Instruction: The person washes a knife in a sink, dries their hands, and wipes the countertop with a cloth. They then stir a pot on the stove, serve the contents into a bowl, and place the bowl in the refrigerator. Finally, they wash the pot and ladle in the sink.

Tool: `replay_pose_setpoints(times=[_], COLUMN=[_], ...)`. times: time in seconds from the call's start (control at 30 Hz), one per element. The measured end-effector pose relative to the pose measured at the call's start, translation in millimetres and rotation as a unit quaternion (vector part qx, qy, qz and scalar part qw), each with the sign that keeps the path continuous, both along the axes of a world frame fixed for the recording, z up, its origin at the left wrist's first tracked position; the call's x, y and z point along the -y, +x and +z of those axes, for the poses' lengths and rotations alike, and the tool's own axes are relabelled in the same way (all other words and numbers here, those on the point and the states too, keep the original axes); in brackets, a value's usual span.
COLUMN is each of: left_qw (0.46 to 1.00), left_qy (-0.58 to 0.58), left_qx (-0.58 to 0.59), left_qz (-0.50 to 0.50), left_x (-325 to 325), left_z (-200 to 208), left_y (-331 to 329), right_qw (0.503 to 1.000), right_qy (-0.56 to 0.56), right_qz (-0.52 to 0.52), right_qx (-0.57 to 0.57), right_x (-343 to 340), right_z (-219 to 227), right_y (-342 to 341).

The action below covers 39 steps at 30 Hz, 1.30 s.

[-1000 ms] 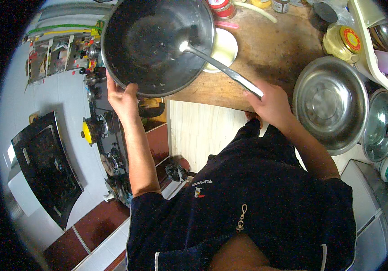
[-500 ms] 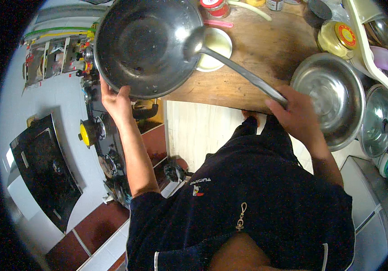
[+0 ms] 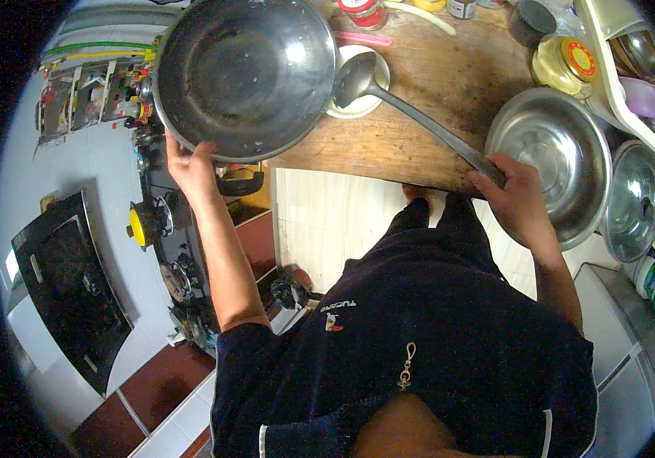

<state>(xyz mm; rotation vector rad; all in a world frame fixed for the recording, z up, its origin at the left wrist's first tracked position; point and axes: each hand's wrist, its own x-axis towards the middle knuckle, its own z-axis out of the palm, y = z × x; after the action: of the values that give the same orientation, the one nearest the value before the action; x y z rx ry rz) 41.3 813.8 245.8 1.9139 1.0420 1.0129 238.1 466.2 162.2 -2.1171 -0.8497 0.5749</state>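
My left hand (image 3: 192,169) grips the near rim of a dark wok (image 3: 243,76), thumb over the edge, and holds the wok tilted with its inside showing. In my right hand (image 3: 520,200), fingers are wrapped round the end of a metal ladle (image 3: 436,132). The ladle's scoop is just right of the wok, over a white bowl (image 3: 352,113) on the wooden table; the scoop hides part of the bowl. Close beside my right hand stands a wide steel basin (image 3: 587,183).
At the table's (image 3: 450,84) far side are a red-lidded jar (image 3: 363,11) and a pink strip-like utensil (image 3: 363,38). A yellowish jar (image 3: 560,65) stands back right, before a pale rack (image 3: 625,114). A glass lid (image 3: 634,206) lies beyond the basin. Stove burners (image 3: 179,278) are left.
The ladle has come away from the wok's inside, moving right and over the white bowl. My right hand has shifted slightly right and down; the wok has moved slightly left.
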Motion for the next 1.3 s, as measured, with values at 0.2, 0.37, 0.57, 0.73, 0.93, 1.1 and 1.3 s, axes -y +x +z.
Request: replay_pose_setpoints(times=[0.2,0.37,0.57,0.73,0.93,1.1,1.3], left_qw=[0.999,0.99,0.947,0.875,0.871,0.838,0.803], left_qy=[-0.028,-0.108,-0.283,-0.406,-0.412,-0.449,-0.507], left_qx=[0.031,0.033,0.121,0.197,0.207,0.252,0.26], left_qz=[0.0,0.079,0.088,0.174,0.17,0.182,0.172], left_x=[-10.4,12.7,-8.9,14.4,20.5,29.8,37.7], left_z=[-9.3,-11.2,-67.0,-87.4,-118.1,-131.7,-143.2], left_y=[-15.1,-15.8,-78.8,-102.2,-152.0,-170.9,-191.6], right_qw=[0.995,0.989,0.947,0.888,0.871,0.949,0.935], right_qy=[0.077,0.085,0.166,0.178,0.033,0.073,0.051], right_qz=[0.062,0.093,0.209,0.309,0.267,-0.06,-0.014], right_qx=[-0.012,-0.075,-0.179,-0.29,-0.411,-0.3,-0.351], right_x=[-34.0,-83.6,-116.7,-123.0,-133.3,-149.5,-197.2], right_z=[-2.5,-4.4,4.0,5.9,-41.4,-123.6,-116.5], right_y=[-11.6,-40.6,-91.5,-107.4,-79.1,6.2,36.2])
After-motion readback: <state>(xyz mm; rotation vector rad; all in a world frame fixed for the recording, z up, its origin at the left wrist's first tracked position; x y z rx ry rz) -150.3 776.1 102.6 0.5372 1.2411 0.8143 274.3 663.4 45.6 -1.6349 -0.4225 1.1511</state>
